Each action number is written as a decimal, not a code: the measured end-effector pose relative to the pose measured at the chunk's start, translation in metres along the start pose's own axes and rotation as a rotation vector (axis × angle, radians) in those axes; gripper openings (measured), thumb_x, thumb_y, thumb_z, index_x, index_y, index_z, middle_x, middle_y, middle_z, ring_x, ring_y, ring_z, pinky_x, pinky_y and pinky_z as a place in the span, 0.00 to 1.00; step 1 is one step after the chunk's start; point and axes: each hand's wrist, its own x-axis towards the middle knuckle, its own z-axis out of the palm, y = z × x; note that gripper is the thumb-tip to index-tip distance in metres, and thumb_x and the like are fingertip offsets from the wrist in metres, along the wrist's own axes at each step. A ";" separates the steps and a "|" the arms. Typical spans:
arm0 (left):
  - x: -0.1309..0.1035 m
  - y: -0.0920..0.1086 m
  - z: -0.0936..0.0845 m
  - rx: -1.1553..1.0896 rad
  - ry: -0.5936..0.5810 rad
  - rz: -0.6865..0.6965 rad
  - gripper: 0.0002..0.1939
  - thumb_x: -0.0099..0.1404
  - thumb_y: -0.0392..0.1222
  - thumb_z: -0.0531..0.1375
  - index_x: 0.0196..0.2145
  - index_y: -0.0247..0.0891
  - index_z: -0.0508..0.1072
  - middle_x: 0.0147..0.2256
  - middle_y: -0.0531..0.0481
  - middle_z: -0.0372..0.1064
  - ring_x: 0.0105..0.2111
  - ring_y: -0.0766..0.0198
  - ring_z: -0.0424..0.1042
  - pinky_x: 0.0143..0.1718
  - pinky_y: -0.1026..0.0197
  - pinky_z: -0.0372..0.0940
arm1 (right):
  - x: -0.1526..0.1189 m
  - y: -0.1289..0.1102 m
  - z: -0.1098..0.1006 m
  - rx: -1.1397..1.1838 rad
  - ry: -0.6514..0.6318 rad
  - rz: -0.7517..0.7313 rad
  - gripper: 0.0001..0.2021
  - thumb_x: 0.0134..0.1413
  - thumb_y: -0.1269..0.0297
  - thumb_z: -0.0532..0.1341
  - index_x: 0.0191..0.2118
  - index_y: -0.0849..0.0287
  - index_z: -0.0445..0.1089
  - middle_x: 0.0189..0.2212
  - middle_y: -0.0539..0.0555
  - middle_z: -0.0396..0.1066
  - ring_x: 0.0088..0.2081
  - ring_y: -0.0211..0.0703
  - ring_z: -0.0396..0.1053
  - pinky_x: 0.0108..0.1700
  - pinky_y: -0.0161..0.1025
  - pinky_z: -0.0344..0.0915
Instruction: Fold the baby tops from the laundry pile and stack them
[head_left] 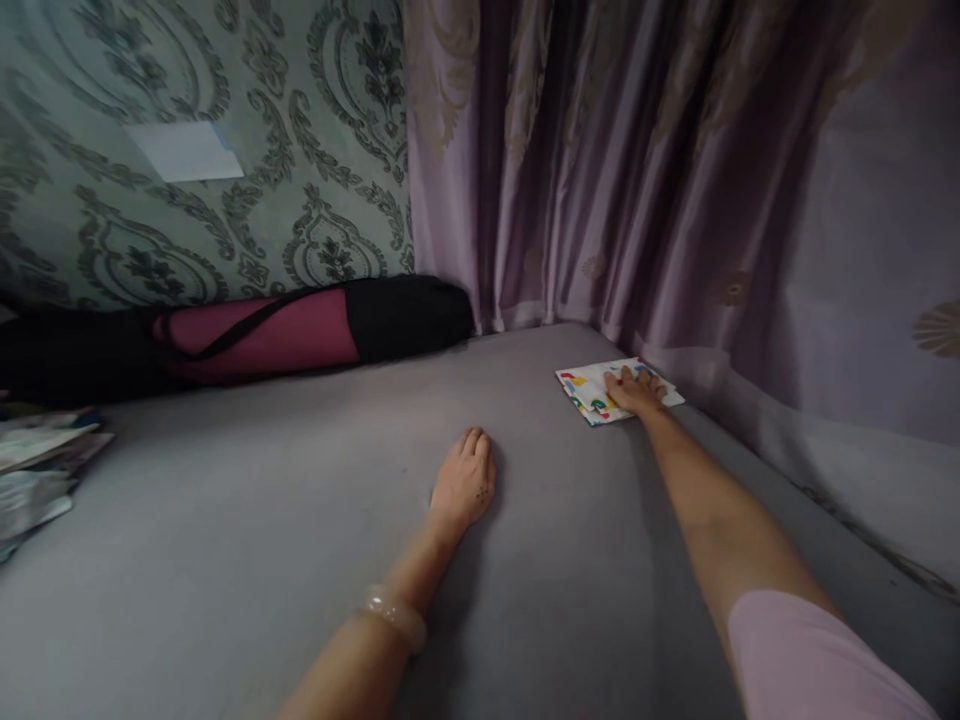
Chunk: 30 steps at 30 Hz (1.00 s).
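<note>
1. Printed white folded piece [589, 382] at 1 o'clock on grey bed [225, 520]; lies flat in layers, edges look uneven.
2. Right hand [636, 392] on it; grip spread, pressing, nothing clasped; left hand [465, 480] near 12, fingers together, anything beneath can't be told.
3. Long bag [285, 335] at 11; pile [37, 450] at 10; curtain [525, 200] close behind piece.

The right hand [636, 391] lies on the folded white cloth [592, 385], which has a colourful pattern. The left hand [465, 480] rests on the grey surface [262, 530], apart from this cloth; on its forearm there is a pale bracelet [394, 618]. A black and pink long bag [300, 328] lies along the patterned wall [270, 130]. Purple curtains [555, 150] hang behind the cloth. At the left edge is a pile [37, 460].
</note>
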 end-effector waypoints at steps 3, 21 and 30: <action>0.000 0.000 0.001 -0.020 0.021 0.000 0.18 0.69 0.38 0.45 0.53 0.32 0.63 0.57 0.34 0.61 0.61 0.51 0.58 0.61 0.47 0.55 | -0.005 -0.015 -0.002 0.002 0.040 -0.020 0.33 0.64 0.48 0.39 0.67 0.65 0.49 0.68 0.71 0.37 0.68 0.66 0.35 0.62 0.65 0.36; 0.000 0.001 0.000 -0.015 0.028 0.007 0.16 0.67 0.35 0.47 0.51 0.32 0.65 0.55 0.35 0.62 0.59 0.53 0.60 0.60 0.50 0.55 | -0.056 -0.071 0.014 -0.004 0.070 -0.252 0.28 0.66 0.54 0.40 0.64 0.63 0.57 0.65 0.66 0.50 0.66 0.61 0.43 0.63 0.62 0.39; 0.001 0.006 -0.007 0.089 0.046 -0.073 0.11 0.64 0.33 0.49 0.41 0.32 0.69 0.44 0.36 0.66 0.48 0.51 0.64 0.52 0.51 0.60 | -0.128 -0.130 0.020 -0.034 0.031 -0.497 0.27 0.66 0.57 0.42 0.65 0.66 0.55 0.66 0.67 0.48 0.67 0.59 0.40 0.64 0.58 0.41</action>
